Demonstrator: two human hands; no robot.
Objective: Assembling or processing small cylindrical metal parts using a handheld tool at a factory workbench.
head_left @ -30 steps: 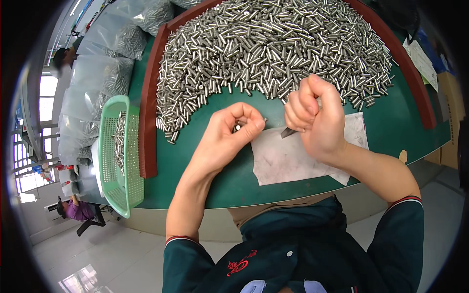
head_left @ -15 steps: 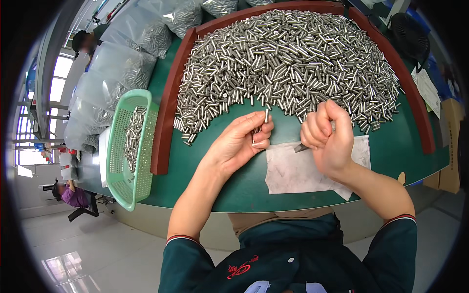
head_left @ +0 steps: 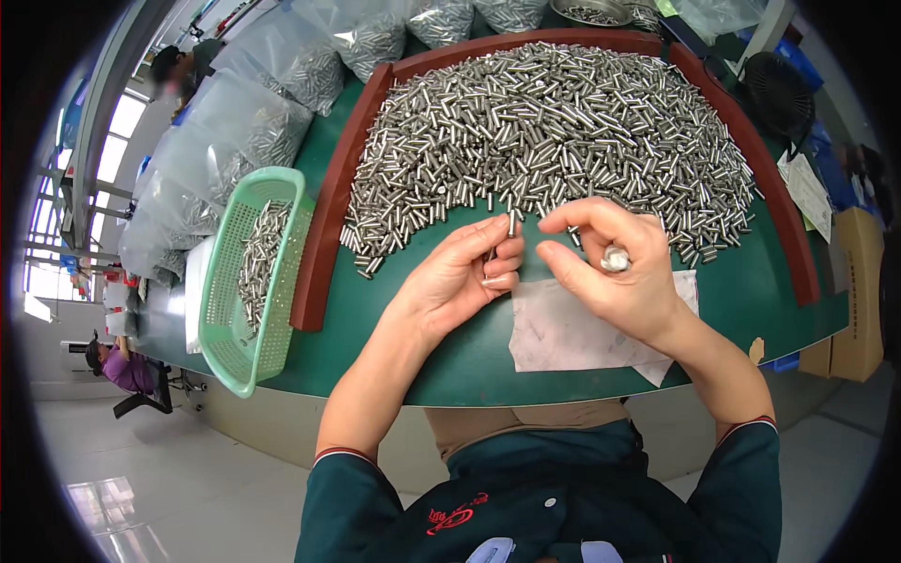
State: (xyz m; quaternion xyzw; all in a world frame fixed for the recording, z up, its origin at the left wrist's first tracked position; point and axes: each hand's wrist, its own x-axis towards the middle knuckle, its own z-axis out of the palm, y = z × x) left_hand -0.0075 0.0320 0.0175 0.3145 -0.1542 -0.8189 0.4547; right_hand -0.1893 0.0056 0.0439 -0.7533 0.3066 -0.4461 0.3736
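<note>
One thin pin (head_left: 511, 223) sits pinched in your left hand (head_left: 460, 280); it could slip into the pile (head_left: 554, 131). Your right hand (head_left: 615, 267), curled around a small metal piece (head_left: 615, 258), may drop it onto the bench (head_left: 469, 352).

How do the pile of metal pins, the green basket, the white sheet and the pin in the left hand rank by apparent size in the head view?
1. pile of metal pins
2. green basket
3. white sheet, partly hidden, so its place against the basket is unsure
4. pin in left hand

Small metal pin (head_left: 511, 223), shiny, upright, pinched in left hand (head_left: 460, 277) fingertips just below the pin pile (head_left: 544, 131). Right hand (head_left: 615, 267) curled round a short silvery tool (head_left: 615, 258), end-on w/ round tip showing.
</note>
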